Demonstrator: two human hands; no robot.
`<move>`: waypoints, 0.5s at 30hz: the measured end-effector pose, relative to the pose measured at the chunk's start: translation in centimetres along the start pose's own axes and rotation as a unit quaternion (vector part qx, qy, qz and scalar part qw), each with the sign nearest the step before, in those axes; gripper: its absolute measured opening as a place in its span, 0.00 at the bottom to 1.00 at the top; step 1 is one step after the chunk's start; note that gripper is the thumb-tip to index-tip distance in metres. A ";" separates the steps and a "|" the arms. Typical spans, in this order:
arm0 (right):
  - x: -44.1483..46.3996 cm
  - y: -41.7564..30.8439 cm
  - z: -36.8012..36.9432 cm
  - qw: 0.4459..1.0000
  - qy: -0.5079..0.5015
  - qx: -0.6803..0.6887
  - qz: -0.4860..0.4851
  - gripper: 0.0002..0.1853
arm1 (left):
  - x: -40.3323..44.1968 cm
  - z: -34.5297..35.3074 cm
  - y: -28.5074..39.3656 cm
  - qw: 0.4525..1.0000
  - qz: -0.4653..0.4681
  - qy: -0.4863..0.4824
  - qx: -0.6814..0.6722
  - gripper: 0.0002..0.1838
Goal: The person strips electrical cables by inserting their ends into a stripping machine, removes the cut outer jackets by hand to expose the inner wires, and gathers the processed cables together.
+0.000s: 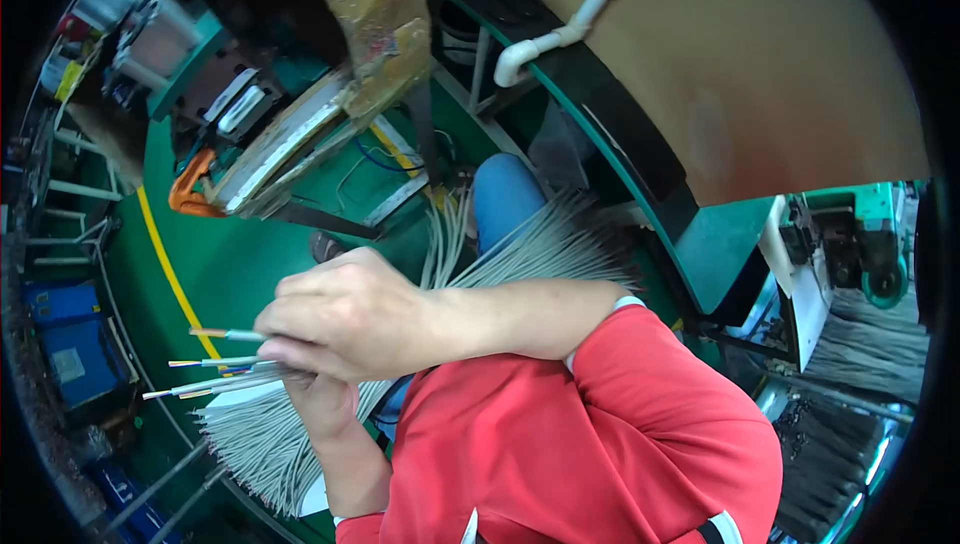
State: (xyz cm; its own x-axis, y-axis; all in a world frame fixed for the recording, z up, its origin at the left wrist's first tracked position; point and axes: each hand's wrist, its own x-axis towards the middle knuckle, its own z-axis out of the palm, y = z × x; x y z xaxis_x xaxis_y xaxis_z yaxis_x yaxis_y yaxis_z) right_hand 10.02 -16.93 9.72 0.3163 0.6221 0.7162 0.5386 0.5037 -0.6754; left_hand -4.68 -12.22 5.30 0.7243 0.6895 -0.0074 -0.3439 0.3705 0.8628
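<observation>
My right hand (345,314) reaches across from the right, its fingers closed on a grey cable (240,335) with a stripped end pointing left. Just below and partly behind it, my left hand (325,406) is closed round several grey cables (235,381), whose stripped ends show thin coloured wires. The two hands overlap, so most of the left fingers are hidden. Below the left hand, a large bundle of grey cables (265,444) fans out. More cables (560,244) spread across beside my blue-clad knee (503,199).
An orange clamp (195,187) sits on a worn bench edge at the upper left. A green-edged table (725,254) with a white pipe (560,39) and a brown board (750,74) is at the right. Blue boxes (75,344) stand at the far left.
</observation>
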 end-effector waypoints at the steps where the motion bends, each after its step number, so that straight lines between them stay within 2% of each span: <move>1: -0.1 0.0 -0.7 0.999 -0.015 -0.040 0.016 0.07 | 0.5 -0.1 0.0 1.000 0.000 0.030 0.004 0.20; 2: -0.1 0.1 -1.1 0.996 -0.032 -0.075 0.029 0.06 | 1.1 -0.4 0.3 0.998 0.006 0.065 0.010 0.17; 4: -0.2 0.6 -1.8 0.996 -0.039 -0.025 0.071 0.05 | 1.9 -0.9 1.5 0.991 0.036 0.124 0.028 0.14; 6: -0.7 1.0 -2.0 0.991 -0.069 -0.002 0.111 0.05 | 2.2 -0.6 2.3 0.998 -0.003 0.063 -0.013 0.10; 7: -1.0 1.0 -2.1 0.989 -0.083 -0.012 0.120 0.04 | 2.4 -0.2 2.4 0.996 0.016 0.082 -0.004 0.10; 9: -1.0 0.8 -1.8 0.987 -0.104 -0.013 0.118 0.04 | 2.8 0.1 2.5 0.997 -0.019 0.063 -0.027 0.09; 12: -0.7 -0.1 -2.0 0.973 -0.141 -0.025 0.183 0.05 | 3.1 -0.5 2.4 0.998 -0.013 0.062 -0.021 0.09; 15: -0.9 0.0 -1.8 0.969 -0.144 0.009 0.200 0.06 | 3.1 -0.7 2.6 0.998 -0.023 0.054 -0.024 0.10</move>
State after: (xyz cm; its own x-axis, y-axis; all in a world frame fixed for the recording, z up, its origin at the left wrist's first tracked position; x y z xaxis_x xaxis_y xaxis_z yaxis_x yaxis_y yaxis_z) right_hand 11.13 -18.55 9.45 0.2642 0.9103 0.3187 0.4030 0.1961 -0.8940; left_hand -3.71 -8.67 7.14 0.6713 0.7340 -0.1027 -0.3425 0.4301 0.8353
